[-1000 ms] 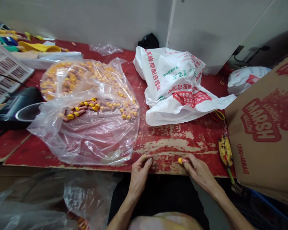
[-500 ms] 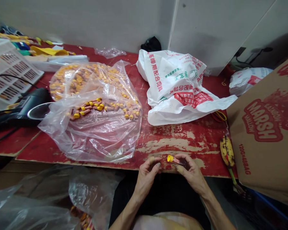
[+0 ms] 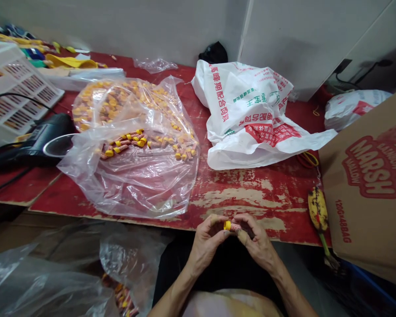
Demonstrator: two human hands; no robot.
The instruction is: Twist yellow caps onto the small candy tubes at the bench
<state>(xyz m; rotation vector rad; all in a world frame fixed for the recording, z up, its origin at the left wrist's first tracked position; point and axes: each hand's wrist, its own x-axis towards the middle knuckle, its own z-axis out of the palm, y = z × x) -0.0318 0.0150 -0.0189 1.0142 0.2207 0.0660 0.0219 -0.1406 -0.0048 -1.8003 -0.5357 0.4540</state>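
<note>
Across the back, grey wall panelling (image 3: 119, 35). Below it, red worktable (image 3: 284, 176), surface worn to bare tan in streaks and patches toward the front edge. At the right end, cardboard carton (image 3: 371, 207), printed in red with MARSH MALLOW and 120G×48BAG. Left of centre on the tabletop, clear plastic bag (image 3: 141, 185), crumpled, containing a heap of yellow-capped tubes (image 3: 105, 99) toward the back and a smaller scatter nearer the middle. To the right of the bag, white printed sack (image 3: 247, 110), lettered in red and green. At far left, white slotted basket (image 3: 6, 53); just in front, black corded device (image 3: 46, 134), exact type unclear.

Left hand (image 3: 206, 244): partly closed, index finger and thumb curved toward each other, tips right at the cap of the held tube (image 3: 233, 226); cannot confirm contact from this angle. Right hand (image 3: 259, 246): closed to a narrow pinch, gripping the same tube by the body, at the end away from the cap.

At the front right corner, brown-spotted banana (image 3: 317, 209), stem extending past the table edge.

Smallest item, held tube: positioned between left and right fingertips at the table's front edge, roughly level, yellow cap facing left, body speckled reddish and pale.
</note>
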